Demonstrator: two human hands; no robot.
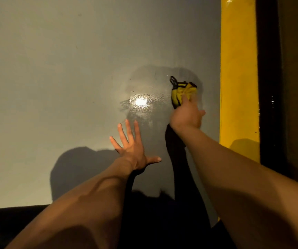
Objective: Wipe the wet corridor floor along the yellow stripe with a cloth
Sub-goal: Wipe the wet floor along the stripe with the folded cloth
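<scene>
A bunched yellow cloth with black trim (178, 92) lies on the grey floor, and my right hand (186, 115) grips its near end. The cloth sits at the right edge of a wet patch (144, 88) that glints under a bright light reflection. The yellow stripe (239, 72) runs up the floor a short way to the right of the cloth. My left hand (131, 147) is flat on the floor with its fingers spread wide, just below the wet patch and left of my right arm. It holds nothing.
A dark band (268, 78) borders the yellow stripe on the right, with a brown surface beyond it. Dry grey floor (54, 69) stretches to the left and ahead. Dark shadows of my arms and body cover the floor at the bottom.
</scene>
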